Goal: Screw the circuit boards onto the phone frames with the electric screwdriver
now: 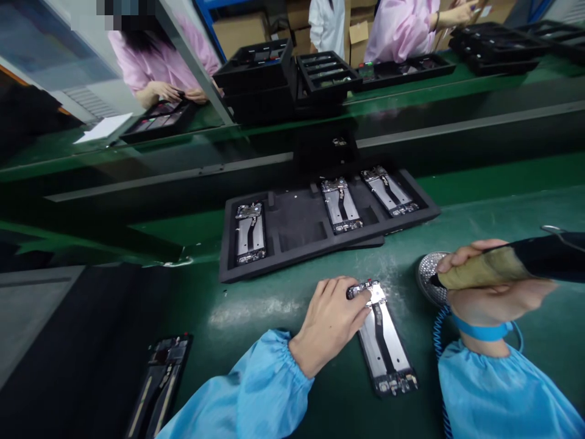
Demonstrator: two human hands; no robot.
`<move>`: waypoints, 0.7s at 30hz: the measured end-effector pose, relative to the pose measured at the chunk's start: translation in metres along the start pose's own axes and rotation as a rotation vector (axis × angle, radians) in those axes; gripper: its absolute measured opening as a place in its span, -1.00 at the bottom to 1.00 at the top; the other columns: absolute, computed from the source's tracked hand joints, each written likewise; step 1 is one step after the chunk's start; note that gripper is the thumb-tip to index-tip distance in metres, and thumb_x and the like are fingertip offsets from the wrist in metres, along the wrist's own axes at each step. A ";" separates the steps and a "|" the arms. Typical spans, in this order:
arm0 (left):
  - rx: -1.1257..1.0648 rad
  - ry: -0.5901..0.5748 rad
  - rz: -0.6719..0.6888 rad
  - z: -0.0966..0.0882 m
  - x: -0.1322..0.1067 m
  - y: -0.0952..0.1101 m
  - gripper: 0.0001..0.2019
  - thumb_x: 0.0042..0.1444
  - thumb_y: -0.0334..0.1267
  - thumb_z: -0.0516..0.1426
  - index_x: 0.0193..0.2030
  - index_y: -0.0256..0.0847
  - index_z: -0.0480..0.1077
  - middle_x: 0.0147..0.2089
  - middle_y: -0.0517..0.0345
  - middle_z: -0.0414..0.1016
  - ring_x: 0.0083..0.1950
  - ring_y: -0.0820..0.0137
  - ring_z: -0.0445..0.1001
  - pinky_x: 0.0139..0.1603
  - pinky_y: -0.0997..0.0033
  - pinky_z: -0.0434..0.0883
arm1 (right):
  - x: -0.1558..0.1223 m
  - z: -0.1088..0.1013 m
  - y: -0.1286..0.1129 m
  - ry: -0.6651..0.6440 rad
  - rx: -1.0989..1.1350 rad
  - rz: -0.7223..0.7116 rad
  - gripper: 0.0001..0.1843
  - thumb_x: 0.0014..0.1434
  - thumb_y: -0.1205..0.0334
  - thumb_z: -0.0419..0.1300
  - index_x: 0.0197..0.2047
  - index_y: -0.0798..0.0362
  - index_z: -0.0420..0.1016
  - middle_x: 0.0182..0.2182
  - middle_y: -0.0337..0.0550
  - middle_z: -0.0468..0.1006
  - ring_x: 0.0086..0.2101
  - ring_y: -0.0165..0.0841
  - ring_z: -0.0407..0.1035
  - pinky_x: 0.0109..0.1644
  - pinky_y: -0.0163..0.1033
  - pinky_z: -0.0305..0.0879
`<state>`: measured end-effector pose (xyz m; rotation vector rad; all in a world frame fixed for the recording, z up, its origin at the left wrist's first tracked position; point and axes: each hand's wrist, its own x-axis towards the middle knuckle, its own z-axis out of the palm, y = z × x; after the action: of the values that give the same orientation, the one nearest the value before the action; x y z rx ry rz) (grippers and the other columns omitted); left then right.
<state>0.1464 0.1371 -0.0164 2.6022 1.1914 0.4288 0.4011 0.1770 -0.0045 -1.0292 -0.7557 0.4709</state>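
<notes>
An opened phone [393,347], its silver inner plate and black flex cable bare, lies tilted on the green bench. My left hand [326,320] grips its top end, the thumb on the upper circuit part and the fingers around the left edge. To the right, my right hand [498,302] is wrapped around an electric screwdriver [484,268] with a tan-covered front and a dark body. Its tip points left, over a round dish [427,271] with a dotted, silvery surface. Whether a screw sits on the tip is too small to tell.
A black foam tray [297,249] holding three opened phones stands behind my hands. Another phone [159,384] lies at lower left. A coiled blue cord [439,335] runs from my right wrist strap. Stacked black trays [256,85] and co-workers in pink sleeves [397,30] are across the bench.
</notes>
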 end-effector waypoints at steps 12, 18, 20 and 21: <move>0.042 0.144 0.098 0.006 -0.010 0.003 -0.80 0.39 -0.33 0.12 0.10 -0.18 0.47 0.15 -0.03 0.53 0.08 0.22 0.54 0.16 0.12 0.49 | -0.001 0.002 -0.001 0.022 0.005 -0.006 -0.35 0.04 -0.39 -0.13 -0.41 0.01 0.45 -0.68 -0.22 0.32 -0.73 -0.27 0.23 -0.69 -0.12 0.19; 0.030 0.110 0.061 0.004 -0.012 0.003 -0.79 0.38 -0.32 0.13 0.10 -0.17 0.48 0.15 -0.05 0.50 0.06 0.16 0.49 0.05 0.07 0.52 | -0.001 0.002 -0.001 0.046 0.004 0.015 -0.29 -0.01 -0.48 -0.12 -0.42 0.01 0.45 -0.68 -0.21 0.33 -0.73 -0.27 0.24 -0.67 -0.12 0.19; 0.023 0.072 0.016 0.003 -0.014 0.004 -0.78 0.38 -0.28 0.16 0.12 -0.15 0.47 0.21 -0.07 0.45 0.13 0.10 0.45 0.05 0.03 0.52 | -0.002 0.003 -0.003 0.040 0.012 0.023 -0.34 -0.03 -0.44 -0.05 -0.41 0.02 0.45 -0.67 -0.21 0.34 -0.72 -0.27 0.25 -0.66 -0.12 0.21; 0.019 0.057 -0.001 0.002 -0.015 0.005 -0.77 0.38 -0.25 0.16 0.13 -0.14 0.46 0.24 -0.08 0.43 0.17 0.07 0.43 0.08 -0.01 0.51 | -0.002 0.003 -0.004 0.038 0.013 0.020 -0.35 -0.04 -0.43 -0.02 -0.41 0.02 0.45 -0.67 -0.21 0.34 -0.71 -0.27 0.25 -0.65 -0.12 0.21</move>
<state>0.1412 0.1221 -0.0194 2.6213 1.2210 0.4971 0.3974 0.1757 -0.0009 -1.0315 -0.7084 0.4723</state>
